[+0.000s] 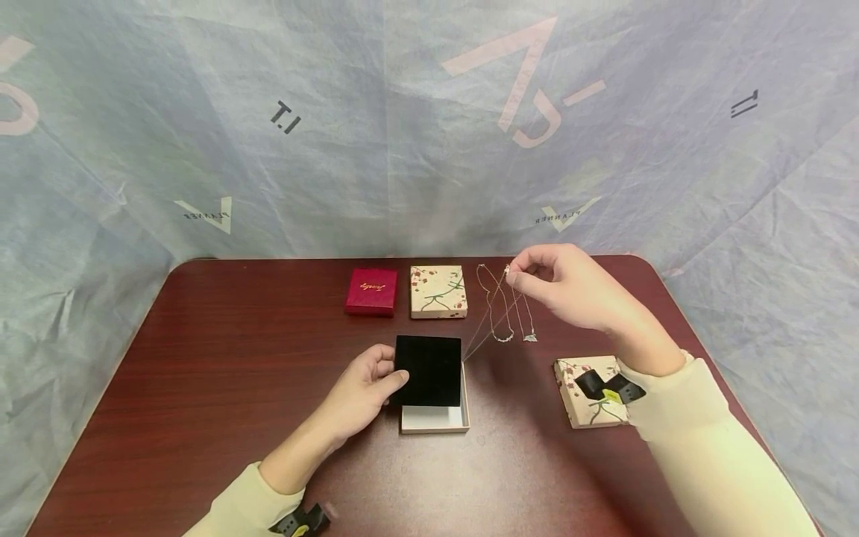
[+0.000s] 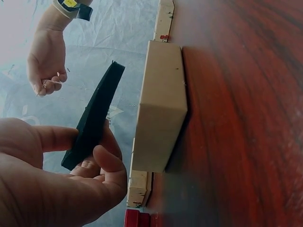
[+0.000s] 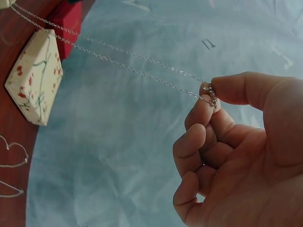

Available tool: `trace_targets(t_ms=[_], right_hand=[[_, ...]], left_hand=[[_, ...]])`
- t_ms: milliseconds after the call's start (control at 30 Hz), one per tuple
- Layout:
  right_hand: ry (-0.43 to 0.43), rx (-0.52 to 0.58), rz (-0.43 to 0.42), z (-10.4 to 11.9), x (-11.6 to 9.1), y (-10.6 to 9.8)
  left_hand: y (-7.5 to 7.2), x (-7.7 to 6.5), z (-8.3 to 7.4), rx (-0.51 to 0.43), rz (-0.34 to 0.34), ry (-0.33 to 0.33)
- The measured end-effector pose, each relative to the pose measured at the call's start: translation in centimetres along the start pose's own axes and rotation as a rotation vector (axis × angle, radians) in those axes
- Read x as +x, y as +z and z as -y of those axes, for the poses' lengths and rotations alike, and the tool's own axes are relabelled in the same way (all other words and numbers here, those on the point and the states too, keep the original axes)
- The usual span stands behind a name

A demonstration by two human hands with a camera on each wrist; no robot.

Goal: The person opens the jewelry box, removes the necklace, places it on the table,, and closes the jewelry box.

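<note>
My left hand [image 1: 365,391] pinches a black square jewelry pad [image 1: 428,371] by its left edge, thumb on top. The pad is held tilted over an uncovered cream box [image 1: 436,430], whose pale inside shows below it. My right hand [image 1: 567,287] is raised at the upper right, pinching one end of a thin silver necklace [image 3: 137,71] between thumb and forefinger. Both strands of its chain slant down taut toward the pad and box; where they end is hidden behind the pad. Two more necklaces lie on the table near the right hand, one [image 1: 502,337] with a curved pendant part.
At the back stand a red box [image 1: 371,291] with gold lettering and a cream floral box [image 1: 438,291]. A second floral piece [image 1: 584,373] lies at the right, partly under my right wrist. Grey printed cloth [image 1: 389,149] hangs behind the dark red table [image 1: 221,373].
</note>
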State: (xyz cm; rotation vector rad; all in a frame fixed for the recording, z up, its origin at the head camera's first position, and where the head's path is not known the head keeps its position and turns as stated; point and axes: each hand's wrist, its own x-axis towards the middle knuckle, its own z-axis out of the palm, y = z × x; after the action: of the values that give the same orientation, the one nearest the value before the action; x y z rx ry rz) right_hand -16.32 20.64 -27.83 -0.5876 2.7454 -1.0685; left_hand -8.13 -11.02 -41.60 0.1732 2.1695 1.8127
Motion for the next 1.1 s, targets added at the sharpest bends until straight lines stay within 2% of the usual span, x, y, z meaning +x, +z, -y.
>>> trace_targets(t_ms=[300,567,767,967,1100], right_hand=[[0.043,-0.021,-0.068,-0.4,-0.3,-1.9],[0.069,-0.09,-0.108,-2.4,-0.1,-4.4],[0.101,-0.147,-0.106,-4.1,0.3,-6.5],[0.16,-0.173,-0.064,-5.8,1.4,-8.3],[0.16,-0.196,-0.056,-6.8,2.1,-9.2]], left_hand=[[0.0,0.1,0.0,-0.006,-0.001,0.005],[0.0,0.1,0.0,0.002,-0.007,0.002],[0.0,0.0,0.0,0.009,-0.015,-0.009],[0.0,0.0,0.0,0.006,-0.016,-0.014],[0.1,0.0,0.0,0.005,-0.011,-0.011]])
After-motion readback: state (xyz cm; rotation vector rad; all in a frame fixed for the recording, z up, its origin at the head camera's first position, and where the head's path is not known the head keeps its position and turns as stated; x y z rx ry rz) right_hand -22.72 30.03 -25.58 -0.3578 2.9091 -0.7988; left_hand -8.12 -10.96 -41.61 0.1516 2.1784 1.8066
